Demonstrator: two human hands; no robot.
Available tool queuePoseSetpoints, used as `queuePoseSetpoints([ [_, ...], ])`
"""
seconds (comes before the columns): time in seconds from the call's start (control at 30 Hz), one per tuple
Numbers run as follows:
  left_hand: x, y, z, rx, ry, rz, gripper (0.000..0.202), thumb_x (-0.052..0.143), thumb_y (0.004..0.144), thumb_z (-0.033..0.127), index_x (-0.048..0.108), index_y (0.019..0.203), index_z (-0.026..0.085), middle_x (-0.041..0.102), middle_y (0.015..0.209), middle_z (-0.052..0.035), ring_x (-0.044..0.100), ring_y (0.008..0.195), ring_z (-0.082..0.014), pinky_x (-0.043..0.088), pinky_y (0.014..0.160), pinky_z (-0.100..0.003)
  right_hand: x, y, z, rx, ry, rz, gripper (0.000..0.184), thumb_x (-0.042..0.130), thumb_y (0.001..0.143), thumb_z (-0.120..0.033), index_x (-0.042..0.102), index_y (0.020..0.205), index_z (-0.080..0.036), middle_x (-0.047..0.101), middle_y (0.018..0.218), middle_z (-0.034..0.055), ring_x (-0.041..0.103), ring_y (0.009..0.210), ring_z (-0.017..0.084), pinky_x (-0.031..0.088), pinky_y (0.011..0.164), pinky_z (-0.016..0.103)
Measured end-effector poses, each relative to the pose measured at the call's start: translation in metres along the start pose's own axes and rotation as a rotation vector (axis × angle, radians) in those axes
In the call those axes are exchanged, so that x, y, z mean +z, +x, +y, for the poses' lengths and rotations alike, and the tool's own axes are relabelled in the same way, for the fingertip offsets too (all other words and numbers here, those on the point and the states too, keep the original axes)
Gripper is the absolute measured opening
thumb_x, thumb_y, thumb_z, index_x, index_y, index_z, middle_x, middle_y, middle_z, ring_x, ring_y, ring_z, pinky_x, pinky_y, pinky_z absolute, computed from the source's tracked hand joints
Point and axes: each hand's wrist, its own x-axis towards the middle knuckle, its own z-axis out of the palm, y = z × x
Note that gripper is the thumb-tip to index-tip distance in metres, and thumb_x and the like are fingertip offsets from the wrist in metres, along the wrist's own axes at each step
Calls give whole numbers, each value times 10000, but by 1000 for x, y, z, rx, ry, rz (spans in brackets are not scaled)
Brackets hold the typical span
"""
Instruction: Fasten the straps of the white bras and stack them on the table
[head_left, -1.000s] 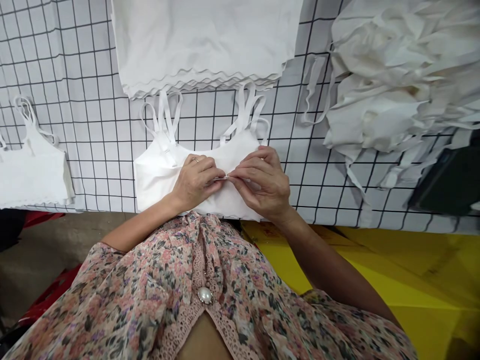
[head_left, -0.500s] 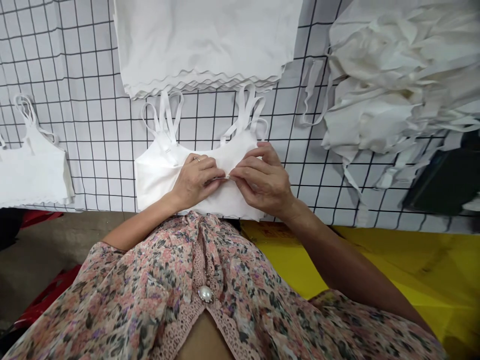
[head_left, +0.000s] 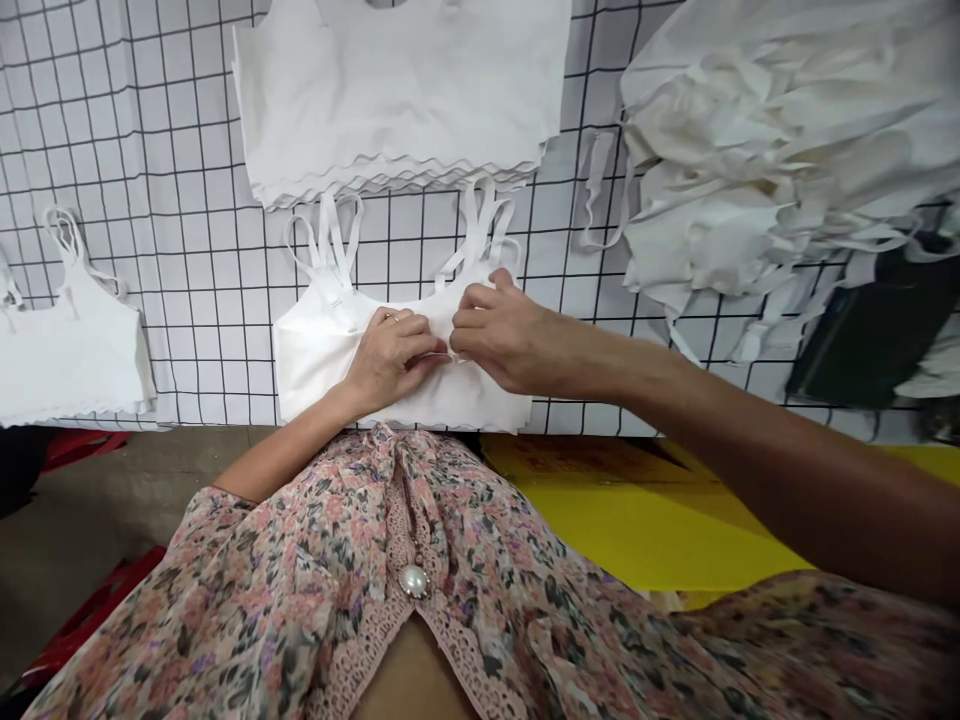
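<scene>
A white strappy bra top (head_left: 480, 395) lies flat on the table right in front of me, its thin straps pointing away. My left hand (head_left: 394, 360), with a ring on one finger, rests on its front and pinches a small fold of the fabric near the middle. Just to the right, my right hand (head_left: 499, 335) is closed, fingertips pressed together against the same fold. What those fingertips hold, if anything, is too small or hidden to tell.
Beyond the bra top lies a stack of white tops (head_left: 405, 110) with wavy hems. More white tops (head_left: 67, 350) sit at left. A heap of white garments (head_left: 720, 190) and a dark flat object (head_left: 870, 330) occupy the right. The table's cloth (head_left: 202, 270) is checked; yellow boxes (head_left: 637, 530) stand below.
My right hand has turned and shifted slightly left, with its forearm swung up and outward. My left hand keeps its pinch. The view has shifted slightly.
</scene>
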Motion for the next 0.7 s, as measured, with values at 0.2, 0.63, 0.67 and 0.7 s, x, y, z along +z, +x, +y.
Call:
queuePoseSetpoints([
  [0.2, -2, 4, -3, -48, -12, 4, 203, 625, 1123, 331, 810, 1101, 251, 745, 915, -13, 656, 885, -189, 408, 881, -374, -28, 10, 38, 91, 282, -66, 163, 737, 991, -255, 787, 835, -260, 674, 743, -3, 614, 822, 194, 485, 866, 390],
  [0.63, -17, 22, 8, -216, -63, -40, 158, 701, 1049, 294, 829, 999, 215, 876, 1011, -34, 817, 946, -228, 476, 818, -366, -89, 55, 113, 296, 165, 144, 609, 652, 1039, -686, 823, 827, -142, 725, 893, 19, 660, 854, 103, 521, 854, 376],
  [0.67, -16, 22, 7, -220, -77, -26, 159, 705, 1051, 299, 829, 998, 215, 877, 1005, -36, 819, 943, -229, 489, 819, -371, -86, 58, 113, 307, 166, 174, 603, 633, 1062, -662, 810, 826, -137, 728, 901, 24, 668, 906, 118, 527, 890, 383],
  [0.7, -16, 22, 7, -220, -93, -14, 159, 706, 1055, 301, 830, 1002, 217, 876, 995, -37, 819, 933, -226, 499, 815, -375, -82, 58, 112, 313, 165, 209, 544, 660, 1071, -620, 805, 842, -148, 732, 908, 29, 673, 958, 144, 537, 924, 395],
])
